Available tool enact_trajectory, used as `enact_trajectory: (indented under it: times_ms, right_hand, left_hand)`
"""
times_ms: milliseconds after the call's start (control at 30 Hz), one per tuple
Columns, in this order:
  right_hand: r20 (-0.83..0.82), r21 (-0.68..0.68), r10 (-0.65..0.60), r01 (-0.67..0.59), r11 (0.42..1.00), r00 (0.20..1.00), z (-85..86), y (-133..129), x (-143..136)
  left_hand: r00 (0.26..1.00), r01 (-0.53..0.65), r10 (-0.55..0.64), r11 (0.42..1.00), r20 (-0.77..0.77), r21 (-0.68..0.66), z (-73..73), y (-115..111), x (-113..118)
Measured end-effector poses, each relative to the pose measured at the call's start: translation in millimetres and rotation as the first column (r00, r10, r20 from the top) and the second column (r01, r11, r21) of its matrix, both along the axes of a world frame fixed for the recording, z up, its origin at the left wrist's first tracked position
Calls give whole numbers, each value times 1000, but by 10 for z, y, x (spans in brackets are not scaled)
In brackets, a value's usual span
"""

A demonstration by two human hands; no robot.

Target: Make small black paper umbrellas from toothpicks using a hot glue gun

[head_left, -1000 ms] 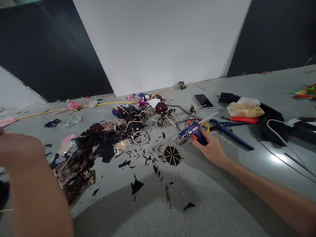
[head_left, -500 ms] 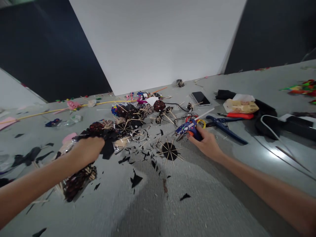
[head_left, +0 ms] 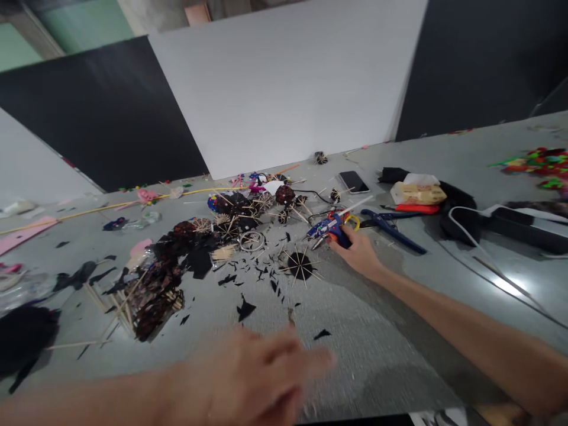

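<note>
My right hand point(head_left: 358, 251) is closed around the handle of a blue hot glue gun point(head_left: 326, 226), which lies on its side with a white glue stick point(head_left: 361, 204) poking out of its back. Just left of its nozzle, a black disc with wooden sticks fanned across it point(head_left: 300, 265) lies on the table. My left hand point(head_left: 260, 376) is low at the front edge, over the table surface. Motion blurs its fingers, so I cannot make out whether they hold anything.
Black scraps point(head_left: 245, 309), dark crumpled material point(head_left: 155, 296) and loose sticks point(head_left: 119, 307) litter the left side. Beyond are stick-covered pieces point(head_left: 239, 204) and a phone point(head_left: 354, 181). Blue-handled pliers point(head_left: 394, 231), a red-handled tool point(head_left: 417, 209) and a tissue pack point(head_left: 418, 192) lie right.
My left hand has moved from the dark pile at left toward me and to the right. My right hand stays on the glue gun. The view has tilted up slightly.
</note>
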State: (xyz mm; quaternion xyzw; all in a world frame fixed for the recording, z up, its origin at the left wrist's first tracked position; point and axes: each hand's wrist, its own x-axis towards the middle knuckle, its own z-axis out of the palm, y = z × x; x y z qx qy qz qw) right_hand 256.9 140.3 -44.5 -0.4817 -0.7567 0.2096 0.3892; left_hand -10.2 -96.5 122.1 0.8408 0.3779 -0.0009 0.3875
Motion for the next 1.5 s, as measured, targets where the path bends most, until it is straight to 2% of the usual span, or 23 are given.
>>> enact_trajectory:
  times_ms: [33, 67, 133, 200, 267, 300, 333, 367, 433, 567, 633, 733, 800, 900, 1000, 1067, 1267, 1500]
  right_hand:
    - [0, 0, 0, 0, 1000, 1000, -5, 2, 2]
    - [0, -1, 0, 0, 1000, 1000, -7, 3, 2]
    - [1, -8, 1, -1, 1000, 1000, -6, 1, 0]
    - [-3, -14, 8, -8, 1000, 1000, -3, -2, -3]
    - [-10, -17, 20, -20, 1000, 1000, -5, -4, -6]
    - [-13, -15, 23, -24, 1000, 1000, -7, -4, -7]
    - [-14, -12, 27, -27, 1000, 1000, -11, -4, -8]
    - [-13, -10, 30, -30, 1000, 999, -15, -3, -8]
    - [-16, -8, 32, -32, 999, 999, -24, -1, -9]
    - [-25, 1, 23, -23, 1000, 999, -43, 9, -10]
    - [-29, 13, 31, -31, 999, 999, -53, 16, -10]
    - [-32, 14, 37, -37, 999, 999, -70, 25, -7]
    - [-27, 10, 35, -35, 999, 999, -83, 31, -4]
    - [-19, 19, 40, -40, 999, 999, -102, 40, 3]
    - [-18, 25, 42, -42, 999, 999, -103, 40, 6]
    - [-18, 23, 47, -46, 999, 999, -91, 33, 4]
    - [-27, 1, 55, -55, 998, 998, -44, -3, -10]
    - [-10, -26, 52, -52, 998, 999, -40, -6, -6]
  left_hand:
    - [995, -79, 86, 987, -41, 138, 47, 47, 5]
    - [977, -168, 198, 946, -80, 277, 78, 117, -21]
    - [892, -277, 416, 813, -179, 513, 90, 294, -142]
    - [731, -268, 579, 730, -361, 628, 45, 459, -305]
    - [460, -286, 706, 691, -538, 663, -26, 556, -448]
    - [410, -294, 687, 722, -600, 626, -63, 576, -499]
    - [438, -268, 617, 784, -654, 560, -99, 580, -533]
    - [455, -252, 583, 809, -673, 531, -132, 576, -551]
    - [496, -232, 559, 823, -665, 518, -198, 568, -557]
    - [590, -175, 533, 818, -607, 548, -396, 673, -588]
    - [690, -83, 494, 780, -530, 620, -547, 782, -637]
    - [756, -43, 469, 731, -456, 681, -787, 950, -670]
    - [813, -42, 397, 771, -426, 636, -919, 1049, -622]
    - [867, -138, 377, 810, -326, 569, -1060, 1196, -462]
    - [862, -312, 463, 807, -209, 501, -1175, 1358, -309]
    - [863, -381, 486, 804, -136, 457, -1259, 1466, -260]
    - [862, -431, 503, 789, -57, 438, -1474, 1664, -250]
    - [833, -450, 547, 760, -86, 469, -1494, 1666, -118]
